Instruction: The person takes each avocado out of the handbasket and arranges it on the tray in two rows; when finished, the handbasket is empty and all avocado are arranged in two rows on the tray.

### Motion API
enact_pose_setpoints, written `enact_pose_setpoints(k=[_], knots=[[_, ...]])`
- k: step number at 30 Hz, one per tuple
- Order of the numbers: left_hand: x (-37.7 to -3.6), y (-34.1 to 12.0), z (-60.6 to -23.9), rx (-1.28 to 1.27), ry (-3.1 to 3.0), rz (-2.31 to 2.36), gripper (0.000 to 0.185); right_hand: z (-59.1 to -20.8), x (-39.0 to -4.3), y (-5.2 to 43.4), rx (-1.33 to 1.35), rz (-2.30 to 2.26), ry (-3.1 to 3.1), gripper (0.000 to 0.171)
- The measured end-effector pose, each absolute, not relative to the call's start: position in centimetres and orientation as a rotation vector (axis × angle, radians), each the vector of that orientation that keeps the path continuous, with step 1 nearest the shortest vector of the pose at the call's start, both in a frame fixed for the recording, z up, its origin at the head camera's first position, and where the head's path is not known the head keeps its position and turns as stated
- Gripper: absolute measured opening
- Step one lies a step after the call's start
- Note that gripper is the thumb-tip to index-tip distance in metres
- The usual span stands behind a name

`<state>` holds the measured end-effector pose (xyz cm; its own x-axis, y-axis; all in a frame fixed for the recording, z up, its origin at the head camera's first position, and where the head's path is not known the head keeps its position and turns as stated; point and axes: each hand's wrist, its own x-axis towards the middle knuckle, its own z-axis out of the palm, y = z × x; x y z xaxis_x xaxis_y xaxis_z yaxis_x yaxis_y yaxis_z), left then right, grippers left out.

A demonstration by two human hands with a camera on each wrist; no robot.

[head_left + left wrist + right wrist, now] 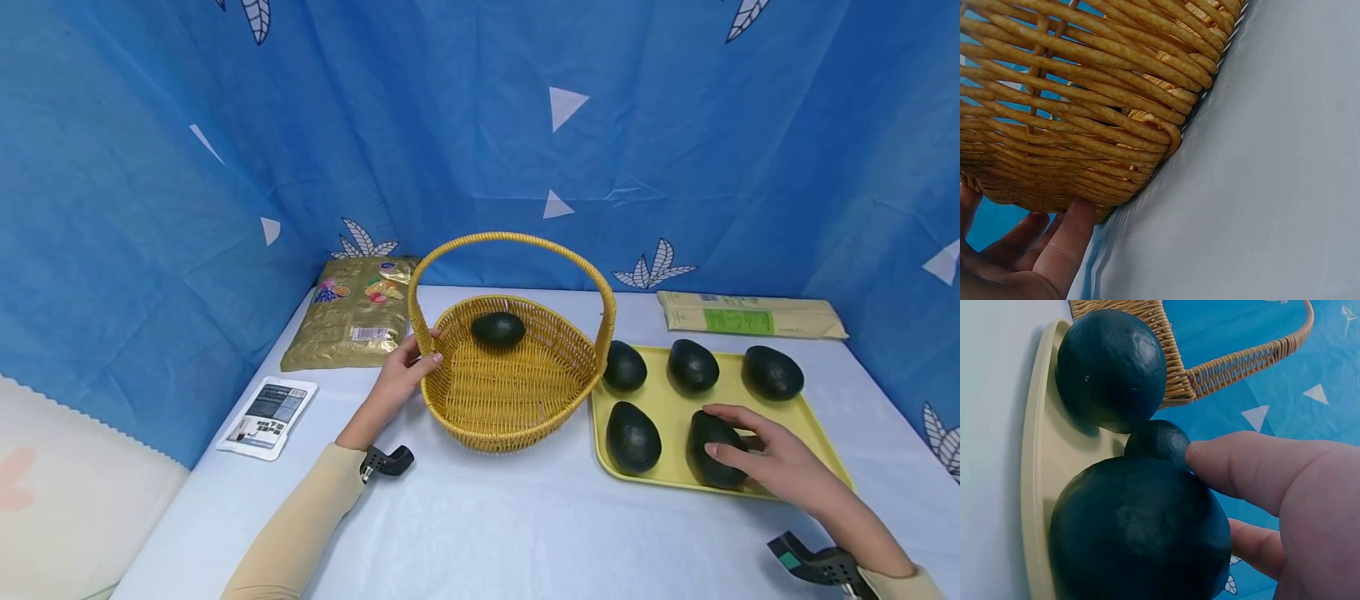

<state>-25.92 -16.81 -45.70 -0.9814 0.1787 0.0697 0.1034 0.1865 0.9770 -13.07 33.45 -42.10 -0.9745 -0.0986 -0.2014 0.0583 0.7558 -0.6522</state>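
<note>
A yellow wicker basket (510, 435) with a tall arched handle stands mid-table. One dark green avocado (498, 330) lies inside it toward the back. My left hand (401, 375) grips the basket's left side by the foot of the handle; the left wrist view shows its fingers against the weave (1066, 162). On the right, my right hand (776, 458) holds an avocado (708, 454) at the front of a yellow tray (667, 400), thumb on the near side and fingers beyond. The right wrist view shows that avocado (1138, 531) large, with another avocado (1112, 372) alongside it.
Several more avocados sit on the tray, one (625, 367) close against the basket's right side. A gold fruit-printed bag (345, 312) lies back left, with a white pouch (267, 418) in front of it. Behind the tray lies a long beige packet (795, 318). Blue curtains (480, 142) enclose the back.
</note>
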Motion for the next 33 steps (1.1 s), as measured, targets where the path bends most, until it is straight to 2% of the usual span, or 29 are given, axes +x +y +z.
enact_pose_setpoints(k=[11, 20, 33], knots=[[-25.90, -16.87, -45.76, 0.278, 2.370, 1.936, 0.048, -42.07, -13.14, 33.44, 0.014, -1.057, 2.703, 0.071], [-25.88, -16.81, -45.70, 0.266, 2.361, 1.943, 0.047, -42.31, -13.03, 33.37, -0.028, -1.143, 2.668, 0.057], [-25.95, -16.87, -45.76, 0.268, 2.356, 1.948, 0.048, -42.15, -13.26, 34.21, 0.004, -1.061, 2.698, 0.065]])
